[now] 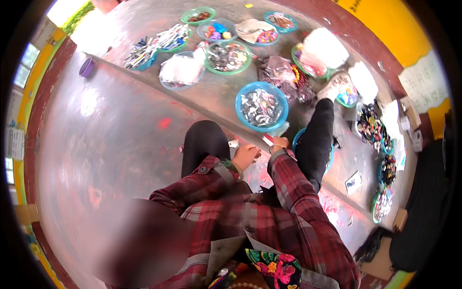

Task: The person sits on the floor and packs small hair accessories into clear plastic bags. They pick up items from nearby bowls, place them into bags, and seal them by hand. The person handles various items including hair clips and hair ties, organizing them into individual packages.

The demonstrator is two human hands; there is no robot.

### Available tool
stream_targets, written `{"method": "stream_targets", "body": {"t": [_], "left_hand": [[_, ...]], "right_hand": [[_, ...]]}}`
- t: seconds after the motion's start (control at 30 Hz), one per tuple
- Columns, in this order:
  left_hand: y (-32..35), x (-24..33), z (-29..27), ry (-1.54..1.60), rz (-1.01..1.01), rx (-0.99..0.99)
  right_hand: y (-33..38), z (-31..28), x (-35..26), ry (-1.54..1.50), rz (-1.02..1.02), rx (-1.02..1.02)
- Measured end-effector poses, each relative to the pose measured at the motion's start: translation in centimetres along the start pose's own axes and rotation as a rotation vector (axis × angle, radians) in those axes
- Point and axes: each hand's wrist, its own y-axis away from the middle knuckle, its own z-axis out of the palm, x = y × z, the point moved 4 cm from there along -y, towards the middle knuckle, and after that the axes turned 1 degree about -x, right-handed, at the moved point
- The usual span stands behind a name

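In front of my body, between my knees, my left hand [246,156] has its fingers bent together; whatever they pinch, if anything, is too small to make out. A small pale piece [233,143] shows just beyond it. My right hand [279,143] is closed beside the step edge, with a small red and white strip [268,139] at its fingers. A clear plastic bag [280,130] sits just past that hand. Close ahead stands a blue basin [261,126] full of small black and silver packaged pieces. Another blue basin [330,161] is partly hidden by my right leg.
Several basins stand on the raised floor: a green basin [229,72] of dark pieces, a basin with white plastic [182,72], bundles of pens [173,36]. To the right lie strings of dark beads [369,123] and a card [353,182]. A purple bucket [86,67] stands far left.
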Motion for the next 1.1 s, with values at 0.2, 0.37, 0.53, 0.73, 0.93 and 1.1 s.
{"method": "stream_targets", "body": {"t": [0.2, 0.37, 0.53, 0.73, 0.93, 1.1], "left_hand": [[-1.6, 0.9, 5.7, -0.064, 0.092, -0.165], [0.1, -0.6, -2.9, 0.044, 0.02, 0.216], [3.4, 2.9, 3.1, 0.499, -0.104, -0.331], [2.2, 1.3, 3.5, 0.718, -0.031, -0.385], [0.5, -0.3, 2.0, 0.619, 0.118, -0.186], [-0.7, -1.2, 1.8, 0.596, 0.199, -0.094]], "right_hand": [[-16.7, -0.6, 12.7, 0.172, -0.414, -0.054], [7.8, -1.6, 0.4, -0.823, -0.002, -0.367], [13.5, -8.4, 3.2, -0.85, -0.245, -0.478], [14.9, -9.4, 1.6, -0.902, -0.365, -0.694], [14.7, -7.9, 1.9, -0.649, -0.386, -0.665], [15.3, -8.3, 1.4, -0.542, -0.531, -0.526]]}}
